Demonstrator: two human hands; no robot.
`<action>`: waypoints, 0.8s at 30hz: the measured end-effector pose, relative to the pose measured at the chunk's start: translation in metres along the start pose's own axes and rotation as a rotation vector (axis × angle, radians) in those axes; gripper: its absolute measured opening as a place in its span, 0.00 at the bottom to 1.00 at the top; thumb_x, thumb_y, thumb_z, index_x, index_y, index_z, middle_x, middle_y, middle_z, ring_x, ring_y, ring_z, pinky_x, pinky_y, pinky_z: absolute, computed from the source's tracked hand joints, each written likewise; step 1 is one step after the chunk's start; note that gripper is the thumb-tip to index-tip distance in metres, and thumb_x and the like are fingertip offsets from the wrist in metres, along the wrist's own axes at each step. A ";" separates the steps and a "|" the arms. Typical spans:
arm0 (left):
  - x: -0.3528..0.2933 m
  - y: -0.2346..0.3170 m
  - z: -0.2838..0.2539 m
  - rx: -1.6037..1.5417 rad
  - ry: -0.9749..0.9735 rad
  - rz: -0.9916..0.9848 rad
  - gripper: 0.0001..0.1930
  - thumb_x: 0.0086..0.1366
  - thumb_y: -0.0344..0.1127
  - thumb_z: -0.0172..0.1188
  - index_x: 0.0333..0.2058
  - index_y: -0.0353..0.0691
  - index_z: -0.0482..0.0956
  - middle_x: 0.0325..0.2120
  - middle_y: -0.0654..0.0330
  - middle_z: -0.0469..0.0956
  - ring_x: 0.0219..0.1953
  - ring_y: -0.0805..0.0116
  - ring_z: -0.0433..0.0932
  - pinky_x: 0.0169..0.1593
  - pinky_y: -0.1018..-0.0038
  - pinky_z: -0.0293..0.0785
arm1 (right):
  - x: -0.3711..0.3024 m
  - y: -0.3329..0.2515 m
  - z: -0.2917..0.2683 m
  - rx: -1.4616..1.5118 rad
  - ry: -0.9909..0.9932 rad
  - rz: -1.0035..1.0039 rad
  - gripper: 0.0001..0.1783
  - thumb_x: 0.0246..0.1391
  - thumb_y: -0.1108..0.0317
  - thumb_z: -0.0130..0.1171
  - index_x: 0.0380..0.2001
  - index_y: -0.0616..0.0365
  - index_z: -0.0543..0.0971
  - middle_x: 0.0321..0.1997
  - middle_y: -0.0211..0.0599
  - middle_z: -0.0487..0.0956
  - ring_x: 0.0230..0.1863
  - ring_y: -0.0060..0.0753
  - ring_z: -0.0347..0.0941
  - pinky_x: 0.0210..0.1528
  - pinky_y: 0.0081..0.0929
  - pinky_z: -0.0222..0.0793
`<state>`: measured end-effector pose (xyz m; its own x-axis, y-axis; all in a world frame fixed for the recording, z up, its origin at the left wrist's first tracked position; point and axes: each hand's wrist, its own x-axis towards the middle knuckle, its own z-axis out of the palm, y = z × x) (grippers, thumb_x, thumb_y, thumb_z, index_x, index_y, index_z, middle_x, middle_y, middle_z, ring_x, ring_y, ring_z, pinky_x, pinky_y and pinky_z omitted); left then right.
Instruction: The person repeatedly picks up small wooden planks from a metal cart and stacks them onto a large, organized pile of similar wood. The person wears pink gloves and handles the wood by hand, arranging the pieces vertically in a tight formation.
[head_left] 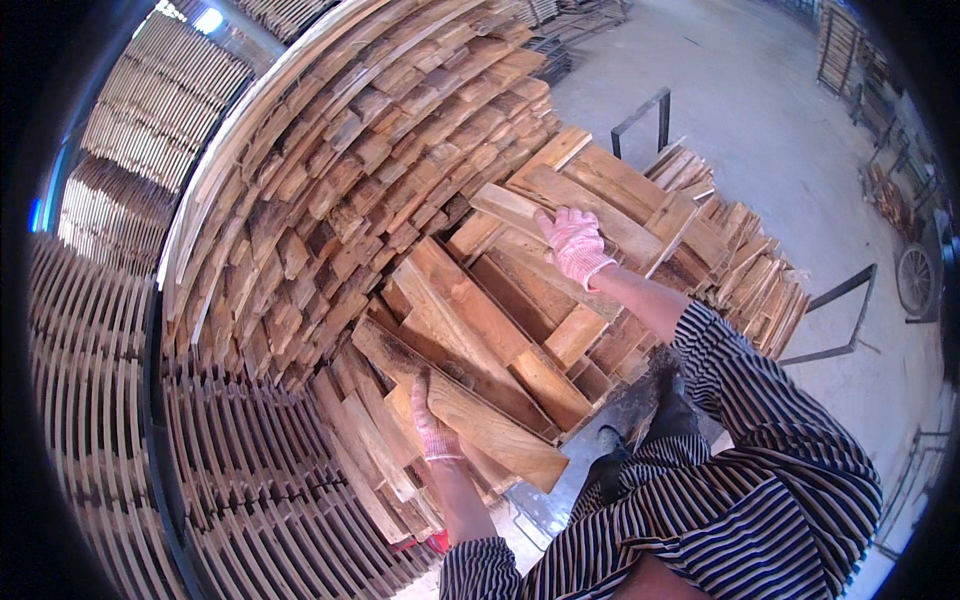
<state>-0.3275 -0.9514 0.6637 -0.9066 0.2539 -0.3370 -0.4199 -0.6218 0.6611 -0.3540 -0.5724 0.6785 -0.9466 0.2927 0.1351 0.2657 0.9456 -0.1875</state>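
My left hand (pixel 433 428), in a pinkish knit glove, grips the side of a rough-edged wooden board (pixel 505 430) lying aslant on the near part of a pile. Some of its fingers are hidden by the board. Farther off to the right, my right hand (pixel 577 247), gloved alike, has its fingers curled over a short wooden plank (pixel 508 208) on top of the pile. Between the hands, several loose boards lie at different angles, one a long plank (pixel 485 305) with a reddish-brown edge.
A tall stack of sawn boards (pixel 330 190) rises just beyond the pile. Slatted stacks (pixel 90 330) of thin strips stand at the left. Dark metal frames (pixel 835 315) stick up at the right side of the pile, above a concrete floor (pixel 690 80). A spoked wheel (pixel 915 280) is at far right.
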 end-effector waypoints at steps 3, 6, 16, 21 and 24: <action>0.003 0.000 -0.005 -0.022 0.024 -0.041 0.22 0.68 0.47 0.61 0.55 0.39 0.78 0.46 0.53 0.83 0.47 0.52 0.82 0.55 0.54 0.79 | 0.012 0.012 -0.031 0.053 -0.112 0.008 0.34 0.53 0.66 0.63 0.65 0.49 0.69 0.56 0.56 0.75 0.58 0.54 0.74 0.57 0.52 0.68; -0.003 0.011 -0.021 0.035 -0.171 -0.101 0.28 0.69 0.52 0.59 0.60 0.39 0.74 0.53 0.54 0.79 0.53 0.54 0.79 0.59 0.56 0.76 | 0.016 0.016 -0.051 0.027 0.002 0.079 0.31 0.52 0.65 0.64 0.62 0.48 0.72 0.52 0.53 0.78 0.54 0.55 0.76 0.52 0.52 0.72; -0.014 0.001 0.032 0.209 0.115 0.144 0.40 0.68 0.68 0.53 0.69 0.46 0.63 0.65 0.57 0.68 0.63 0.57 0.70 0.66 0.59 0.69 | 0.016 0.103 -0.042 0.253 -0.087 0.184 0.39 0.53 0.49 0.63 0.68 0.41 0.68 0.56 0.59 0.75 0.57 0.59 0.74 0.59 0.49 0.71; 0.019 0.004 -0.008 0.075 0.032 0.236 0.38 0.66 0.68 0.57 0.64 0.48 0.68 0.55 0.58 0.76 0.56 0.56 0.76 0.60 0.56 0.75 | -0.052 -0.005 -0.095 0.793 -0.163 0.030 0.40 0.55 0.43 0.62 0.71 0.35 0.66 0.42 0.50 0.74 0.42 0.48 0.77 0.44 0.44 0.77; 0.041 -0.020 0.027 -0.082 -0.117 0.036 0.43 0.62 0.74 0.55 0.62 0.44 0.69 0.52 0.53 0.77 0.51 0.51 0.78 0.54 0.50 0.78 | -0.105 -0.049 -0.110 0.608 -0.149 -0.218 0.45 0.53 0.43 0.68 0.72 0.29 0.63 0.41 0.45 0.72 0.40 0.43 0.75 0.42 0.41 0.75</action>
<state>-0.3572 -0.9087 0.6549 -0.9218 0.3116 -0.2305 -0.3863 -0.6893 0.6128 -0.2474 -0.6343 0.7806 -0.9938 0.0397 0.1041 -0.0438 0.7199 -0.6927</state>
